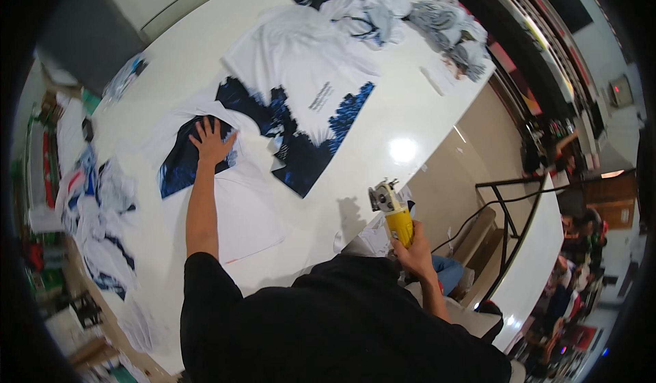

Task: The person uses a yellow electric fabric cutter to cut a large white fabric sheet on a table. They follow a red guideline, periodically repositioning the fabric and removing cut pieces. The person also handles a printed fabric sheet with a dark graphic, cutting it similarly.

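My left hand (212, 145) lies flat, fingers spread, on a dark blue printed piece of fabric (179, 161). White fabric (249, 209) spreads out around that piece on the table. My right hand (415, 252) is wrapped round the yellow body of an electric rotary fabric cutter (399, 220). The cutter's metal head points up and away from me, over the table's right edge and apart from the cloth. Beyond my left hand lies a larger white garment panel (294, 62) with a blue tree-like print along its lower part.
Crumpled fabric heaps (372, 4) and grey cloth (454, 31) sit at the table's far end. More blue-and-white cloth (109, 205) piles along the left edge. A black cable (471, 220) runs off to the right, past a second white table (529, 260) on a black frame.
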Motion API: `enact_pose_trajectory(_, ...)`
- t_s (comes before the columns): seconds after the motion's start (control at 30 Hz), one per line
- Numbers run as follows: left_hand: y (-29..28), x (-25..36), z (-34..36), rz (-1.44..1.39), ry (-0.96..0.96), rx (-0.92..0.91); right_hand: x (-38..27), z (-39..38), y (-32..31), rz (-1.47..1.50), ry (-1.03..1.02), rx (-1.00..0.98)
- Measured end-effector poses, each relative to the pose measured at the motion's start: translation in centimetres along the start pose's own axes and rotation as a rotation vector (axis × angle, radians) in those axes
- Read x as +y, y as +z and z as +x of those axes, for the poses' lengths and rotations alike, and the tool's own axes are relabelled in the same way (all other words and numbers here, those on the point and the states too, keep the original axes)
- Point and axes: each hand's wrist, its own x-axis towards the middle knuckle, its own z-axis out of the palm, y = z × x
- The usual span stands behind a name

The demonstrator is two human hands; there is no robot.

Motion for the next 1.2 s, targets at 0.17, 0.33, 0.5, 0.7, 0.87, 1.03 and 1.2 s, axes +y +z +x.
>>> enact_pose_trajectory(0.17, -0.2, 2.7, -1.1, -0.278, 0.471, 0.240, -1.1, -0.1, 0.7, 0.039, -0.032, -0.028)
enact_pose_trajectory(0.33, 2.1, 1.8, -15.7, -0.221, 0.142, 0.292, -1.7, -1.9, 3.4, -0.030, -0.055, -0.056)
enact_pose_trajectory(0.5, 3.3, 0.7, -30.5, -0.094, -0.150, 0.002, -3.6, -5.3, 6.5, -0.078, -0.075, -0.126)
enact_pose_trajectory(0.7, 3.2, -3.2, -36.3, -0.128, -0.125, -0.047, -4.5, -8.7, 10.3, -0.111, -0.137, -0.249)
enact_pose_trajectory(0.87, 5.6, -7.4, -41.1, -0.142, -0.144, 0.019, -4.6, -11.4, 13.3, -0.172, -0.219, -0.289)
enact_pose_trajectory(1.03, 4.5, -9.2, -43.2, -0.171, -0.201, -0.007, -5.6, -13.7, 14.3, -0.221, -0.218, -0.325)
enact_pose_trajectory(1.2, 2.7, -9.4, -44.6, -0.198, -0.258, -0.113, -5.7, -14.1, 14.8, -0.298, -0.332, -0.349)
